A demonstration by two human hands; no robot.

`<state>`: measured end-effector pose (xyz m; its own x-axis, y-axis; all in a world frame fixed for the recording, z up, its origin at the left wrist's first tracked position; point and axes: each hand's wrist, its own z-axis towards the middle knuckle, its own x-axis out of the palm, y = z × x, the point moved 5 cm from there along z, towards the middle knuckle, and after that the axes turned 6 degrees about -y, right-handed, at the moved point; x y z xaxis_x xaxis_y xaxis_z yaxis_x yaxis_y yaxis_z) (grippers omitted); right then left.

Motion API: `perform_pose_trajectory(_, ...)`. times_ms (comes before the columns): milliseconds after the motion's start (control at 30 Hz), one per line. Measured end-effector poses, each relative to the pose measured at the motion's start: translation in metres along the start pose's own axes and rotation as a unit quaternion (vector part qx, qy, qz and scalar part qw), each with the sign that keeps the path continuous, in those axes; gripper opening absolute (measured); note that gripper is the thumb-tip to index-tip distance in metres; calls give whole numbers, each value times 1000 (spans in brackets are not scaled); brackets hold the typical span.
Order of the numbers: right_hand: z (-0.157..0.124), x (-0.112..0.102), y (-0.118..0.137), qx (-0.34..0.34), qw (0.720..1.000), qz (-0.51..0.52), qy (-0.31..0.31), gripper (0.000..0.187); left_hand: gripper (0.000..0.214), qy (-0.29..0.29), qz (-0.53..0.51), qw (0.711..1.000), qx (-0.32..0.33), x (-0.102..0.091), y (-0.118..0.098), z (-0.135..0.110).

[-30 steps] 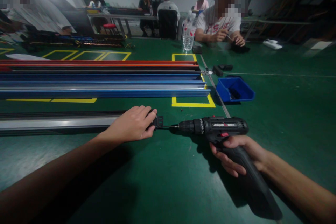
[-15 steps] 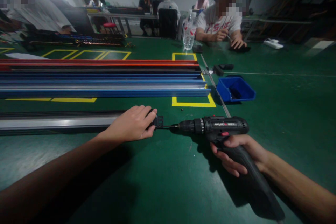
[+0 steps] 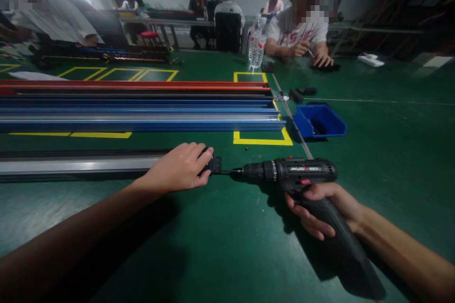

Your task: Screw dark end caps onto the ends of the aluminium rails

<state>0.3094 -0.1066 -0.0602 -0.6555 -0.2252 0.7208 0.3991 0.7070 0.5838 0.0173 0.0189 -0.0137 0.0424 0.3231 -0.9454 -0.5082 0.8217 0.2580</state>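
Looks like fastening in progress: driving a screw into the end piece of a rail.

Nearest in, holds the black cordless drill (image 3: pixel 302 173) in the right hand (image 3: pixel 320 210), grip closed full round the handle, forefinger just below the red switch. Lays the drill near-horizontal just over the green matte surface (image 3: pixel 227 255), chuck pointing left. Puts the thin steel bit (image 3: pixel 223 171) against the small black end bracket (image 3: pixel 217 164), touching as far as can tell; can't make out the screw head.

Pins that end with the left hand (image 3: pixel 179 169), grip closed down over the long grey aluminium rail (image 3: pixel 78 165), fingertips curled right at the bracket. Places the workpiece between both grips: under the left, just off the drill tip, apart from the right hand.

Next move calls for bit in line with the rail axis, steady axial push, left hand bracing against slide. Risks cam-out otherwise.

Further out: shows one loose dark screw (image 3: pixel 246 148) near a yellow tape marking (image 3: pixel 262 141). Then a stack of long blue and red rails (image 3: pixel 142 118), a blue plastic bin (image 3: pixel 320 122) to its right, a clear water bottle (image 3: pixel 256 45), and a co-worker's hands (image 3: pixel 316 54) at the far edge.
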Motion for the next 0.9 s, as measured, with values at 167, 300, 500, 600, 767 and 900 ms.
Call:
perform_pose_trajectory(167,0,0,0,0,1000,7,4,34,47,-2,-1,1000,-4,0,0,0)
perform_pose_trajectory(300,0,-1,0,3,1000,10,-5,35,48,-4,4,1000,4,-2,-1,1)
perform_pose_trajectory(500,0,-2,-1,5,1000,4,-16,34,49,2,-1,1000,1,0,0,1)
perform_pose_trajectory(600,0,-1,0,4,1000,2,-7,34,48,-3,-4,1000,-2,0,0,0)
perform_pose_trajectory(767,0,-2,0,9,1000,-2,-10,33,48,-10,-4,1000,3,-1,-1,0)
perform_pose_trajectory(900,0,-1,0,5,1000,1,-5,34,49,-16,-7,1000,7,-1,-1,0)
